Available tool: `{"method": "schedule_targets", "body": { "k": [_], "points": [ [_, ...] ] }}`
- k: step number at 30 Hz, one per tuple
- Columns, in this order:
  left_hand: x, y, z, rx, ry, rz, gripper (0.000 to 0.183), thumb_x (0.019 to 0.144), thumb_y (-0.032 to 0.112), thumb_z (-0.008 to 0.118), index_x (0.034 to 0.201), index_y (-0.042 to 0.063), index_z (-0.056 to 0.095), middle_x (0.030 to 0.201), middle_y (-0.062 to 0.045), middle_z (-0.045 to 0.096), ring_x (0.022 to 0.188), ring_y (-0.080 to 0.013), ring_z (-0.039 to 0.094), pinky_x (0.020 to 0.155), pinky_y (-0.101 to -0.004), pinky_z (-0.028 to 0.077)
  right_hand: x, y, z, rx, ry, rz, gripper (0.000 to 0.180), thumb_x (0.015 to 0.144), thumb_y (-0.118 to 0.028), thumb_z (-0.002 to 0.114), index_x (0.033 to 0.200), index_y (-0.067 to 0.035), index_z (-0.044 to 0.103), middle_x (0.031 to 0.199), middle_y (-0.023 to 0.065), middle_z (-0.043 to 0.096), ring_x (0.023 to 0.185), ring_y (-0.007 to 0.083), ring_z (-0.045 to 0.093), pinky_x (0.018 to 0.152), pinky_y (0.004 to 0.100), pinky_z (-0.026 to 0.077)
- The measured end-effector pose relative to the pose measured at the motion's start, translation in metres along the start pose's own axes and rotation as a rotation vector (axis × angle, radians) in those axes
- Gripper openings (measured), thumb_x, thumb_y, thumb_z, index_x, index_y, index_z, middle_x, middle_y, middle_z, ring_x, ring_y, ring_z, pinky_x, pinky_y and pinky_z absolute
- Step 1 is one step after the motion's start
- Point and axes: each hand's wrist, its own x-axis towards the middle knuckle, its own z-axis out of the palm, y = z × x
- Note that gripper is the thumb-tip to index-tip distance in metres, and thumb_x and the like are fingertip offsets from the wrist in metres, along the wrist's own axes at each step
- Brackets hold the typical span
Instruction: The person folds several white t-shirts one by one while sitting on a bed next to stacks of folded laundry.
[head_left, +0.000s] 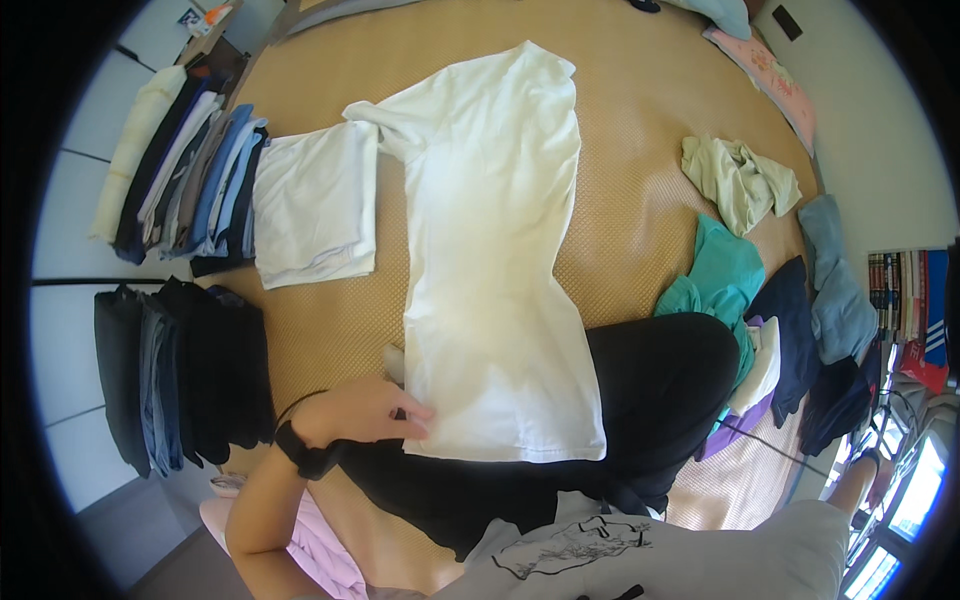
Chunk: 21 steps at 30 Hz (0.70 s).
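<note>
A white T-shirt (487, 225), folded lengthwise, lies stretched out in front of me, with its hem across my black-trousered lap and one sleeve pointing left. My left hand (386, 412), with a black band at the wrist, pinches the shirt's lower left edge near the hem between thumb and fingers. Far out at the right rim is my right hand (879, 481), away from the shirt; it is small and partly blurred, so what its fingers do cannot be told. A folded white garment (315, 206) rests left of the shirt, touching its sleeve.
Folded clothes (202, 180) stand in a row at the left, above a dark pile of folded trousers (217, 367). Crumpled garments lie right, among them a pale green one (739, 184) and a teal one (724, 262). A woven mat (630, 247) covers the bed. Pink fabric (326, 547) lies lower left.
</note>
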Motion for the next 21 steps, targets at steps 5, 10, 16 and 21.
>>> {"method": "schedule_targets", "body": {
  "k": [5, 10, 16, 21],
  "points": [
    [0.021, -0.011, -0.016, -0.027, -0.121, -0.036, 0.036, 0.078, 0.038, 0.061, 0.102, 0.01, 0.064, 0.063, -0.006, 0.057, 0.054, -0.0137, 0.05, 0.052, -0.0245, 0.039, -0.013, -0.059, -0.029, -0.103, -0.281, 0.057, 0.016, 0.069, -0.015, 0.055, 0.075, -0.002, 0.062, 0.086, 0.02, 0.061, 0.076, 0.0304, 0.061, 0.065, 0.0388, 0.049],
    [0.066, -0.051, -0.041, -0.304, 0.018, -0.086, 0.03, 0.084, 0.031, 0.056, 0.099, 0.004, 0.059, 0.077, 0.001, 0.058, 0.063, -0.0094, 0.05, 0.057, -0.0239, 0.042, -0.047, -0.226, -0.126, -0.153, 0.494, -0.593, 0.019, 0.068, -0.017, 0.054, 0.067, 0.001, 0.061, 0.074, 0.0218, 0.061, 0.072, 0.0347, 0.061, 0.063, 0.042, 0.049],
    [0.139, -0.093, -0.112, -0.379, 0.752, -0.207, 0.031, 0.08, 0.034, 0.057, 0.083, 0.003, 0.059, 0.067, -0.001, 0.053, 0.063, -0.0126, 0.049, 0.057, -0.0252, 0.041, -0.118, -0.474, -0.229, 0.515, 0.718, -1.166, 0.039, 0.08, -0.036, 0.045, 0.079, 0.001, 0.061, 0.077, 0.0188, 0.061, 0.075, 0.0346, 0.059, 0.072, 0.0411, 0.047],
    [0.178, -0.116, -0.153, -0.733, 0.863, -0.41, 0.037, 0.08, 0.038, 0.057, 0.095, 0.004, 0.056, 0.085, -0.004, 0.057, 0.074, -0.0141, 0.052, 0.061, -0.0259, 0.042, -0.116, -0.575, -0.235, 0.881, 0.18, -0.969, 0.051, 0.078, -0.051, 0.05, 0.071, -0.001, 0.058, 0.062, 0.0076, 0.057, 0.05, 0.0144, 0.055, 0.044, 0.0261, 0.046]
  ]
}}
